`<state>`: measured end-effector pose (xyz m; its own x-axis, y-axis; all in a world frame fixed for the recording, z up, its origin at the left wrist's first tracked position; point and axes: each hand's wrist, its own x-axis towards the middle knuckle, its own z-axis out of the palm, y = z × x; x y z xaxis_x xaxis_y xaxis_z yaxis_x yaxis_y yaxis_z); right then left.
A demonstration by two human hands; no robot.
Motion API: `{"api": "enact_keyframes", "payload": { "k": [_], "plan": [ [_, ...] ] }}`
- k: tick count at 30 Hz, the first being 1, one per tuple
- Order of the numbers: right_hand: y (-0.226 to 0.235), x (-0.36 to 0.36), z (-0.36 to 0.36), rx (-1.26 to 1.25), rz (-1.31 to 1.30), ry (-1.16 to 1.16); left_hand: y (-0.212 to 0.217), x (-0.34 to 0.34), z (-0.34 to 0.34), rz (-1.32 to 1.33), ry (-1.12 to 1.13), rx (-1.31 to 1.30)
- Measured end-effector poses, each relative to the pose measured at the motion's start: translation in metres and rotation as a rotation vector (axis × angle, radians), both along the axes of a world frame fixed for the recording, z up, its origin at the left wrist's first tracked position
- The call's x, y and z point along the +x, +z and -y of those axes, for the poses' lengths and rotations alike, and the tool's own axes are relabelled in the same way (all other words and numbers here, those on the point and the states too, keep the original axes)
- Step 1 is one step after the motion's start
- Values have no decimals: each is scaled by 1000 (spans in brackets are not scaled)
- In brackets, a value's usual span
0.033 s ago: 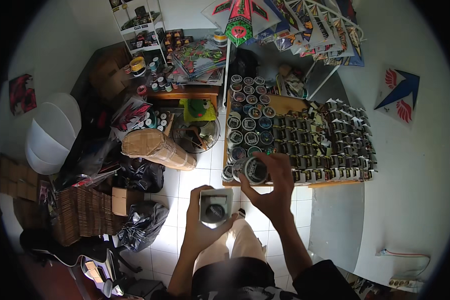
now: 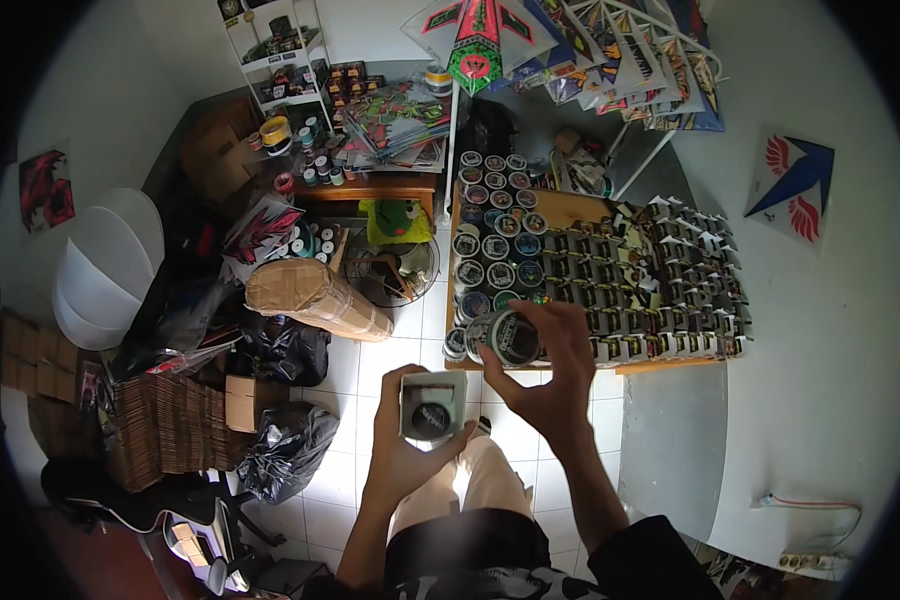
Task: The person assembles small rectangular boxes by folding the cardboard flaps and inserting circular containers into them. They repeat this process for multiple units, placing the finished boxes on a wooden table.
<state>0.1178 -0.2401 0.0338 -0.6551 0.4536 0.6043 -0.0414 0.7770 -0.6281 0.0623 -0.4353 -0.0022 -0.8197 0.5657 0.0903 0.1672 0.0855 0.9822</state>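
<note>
Low wooden table (image 2: 570, 212) bears rows of round spools; at its near edge the right hand (image 2: 550, 375) grips a round black spool (image 2: 510, 338); left hand (image 2: 410, 440), just nearer, clasps a small grey box (image 2: 432, 405); nothing moved since.

Kite shop storeroom: kites (image 2: 570, 45), stacked spools (image 2: 495, 245), cartons (image 2: 315, 295).

Left forearm: bare, rising from the lower edge, nearly upright, leaning slightly to the right.
Left hand (image 2: 407, 452): palm up, fingers curled around a small square grey box with a dark round centre (image 2: 432, 406), thumb along its left side.
Right forearm: enters from the lower right in a dark sleeve pushed up to the elbow, angled up and to the left.
Right hand (image 2: 550, 370): raised above the left, fingers bent over the top of a round black-labelled spool (image 2: 511, 337), thumb below it, wrist slightly bent.
</note>
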Motion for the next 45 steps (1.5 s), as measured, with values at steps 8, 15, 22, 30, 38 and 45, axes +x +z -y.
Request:
{"api": "enact_keyframes", "payload": {
  "k": [8,15,22,30,38,45],
  "plan": [
    [120,48,18,200,-16,71,63,17,-7,-120,-85,62],
    [146,65,30,344,-54,74,83,38,-14,-99,-136,101],
    [144,64,47,332,128,31,85,49,-16,-143,-145,120],
    [153,61,52,339,186,59,111,55,-19,-126,-121,163],
    [161,76,38,133,161,153,111,47,-14,-79,-132,256],
    [164,80,47,209,258,237,109,43,-10,-142,-125,270]
  ]
}}
